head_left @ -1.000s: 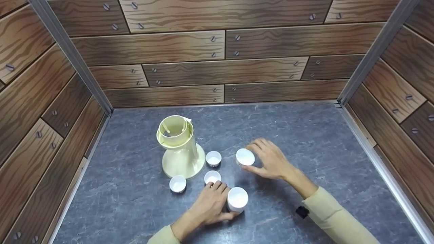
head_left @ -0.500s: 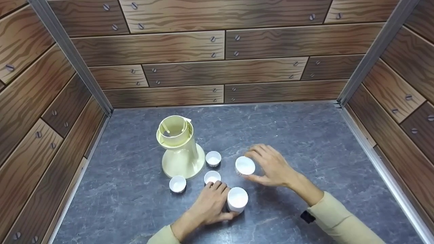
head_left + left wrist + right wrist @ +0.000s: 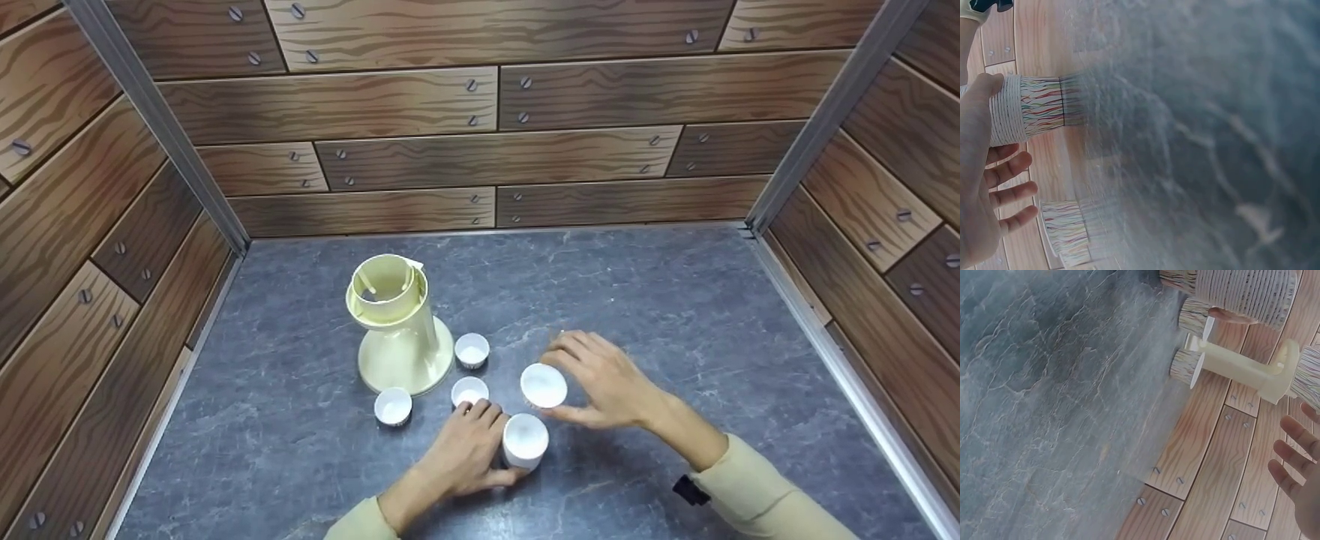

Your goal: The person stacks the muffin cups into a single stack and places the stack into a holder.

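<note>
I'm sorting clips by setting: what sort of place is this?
Probably a small purpose-built booth or test station: wood-patterned panels rise on three sides in the head view, metal corner strips join them, and a marbled dark work surface lies between.

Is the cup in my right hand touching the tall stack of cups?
Apart. The right wrist view shows wood-patterned wall between the stack and the cup in your right hand.

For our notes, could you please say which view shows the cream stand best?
The head view, because the cream stand appears upright and almost whole there. Right wrist shows it slantwise, partly behind cups; left wrist shows none of it.
</note>
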Motion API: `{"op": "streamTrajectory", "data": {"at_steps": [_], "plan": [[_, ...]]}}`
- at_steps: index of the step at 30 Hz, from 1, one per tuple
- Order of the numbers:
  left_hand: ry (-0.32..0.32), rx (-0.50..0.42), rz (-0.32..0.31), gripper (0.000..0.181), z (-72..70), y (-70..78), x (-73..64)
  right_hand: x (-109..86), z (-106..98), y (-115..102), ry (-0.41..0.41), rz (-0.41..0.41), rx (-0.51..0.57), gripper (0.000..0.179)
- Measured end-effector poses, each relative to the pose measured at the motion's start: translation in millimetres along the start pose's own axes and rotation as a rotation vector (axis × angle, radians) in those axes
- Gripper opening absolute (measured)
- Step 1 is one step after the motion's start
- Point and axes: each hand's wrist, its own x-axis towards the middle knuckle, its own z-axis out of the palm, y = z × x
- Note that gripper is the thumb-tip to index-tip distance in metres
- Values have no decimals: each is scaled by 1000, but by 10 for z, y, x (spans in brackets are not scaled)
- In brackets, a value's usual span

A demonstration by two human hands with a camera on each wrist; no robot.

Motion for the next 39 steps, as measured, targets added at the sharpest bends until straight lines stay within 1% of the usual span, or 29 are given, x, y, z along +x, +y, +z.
{"op": "streamTrajectory", "data": {"at_steps": [4, 11, 17, 25, 30, 39], "plan": [[15, 8, 4, 66, 4, -8, -1, 1, -15, -43, -5, -17, 1, 62], [5, 16, 9, 66, 1, -13, 0, -2, 7, -144, -20, -58, 10, 61], [7, 5, 7, 65, 2, 0, 3, -28, 34, -204, -31, -69, 4, 60], [3, 34, 8, 68, 3, -1, 6, -78, 120, -271, -35, -85, 24, 61], [4, 30, 3, 70, 0, 0, 5, -115, 188, -310, -25, -104, 40, 59], [-13, 17, 1, 70, -15, 1, 6, -164, 249, -333, -59, -82, 51, 60]]}}
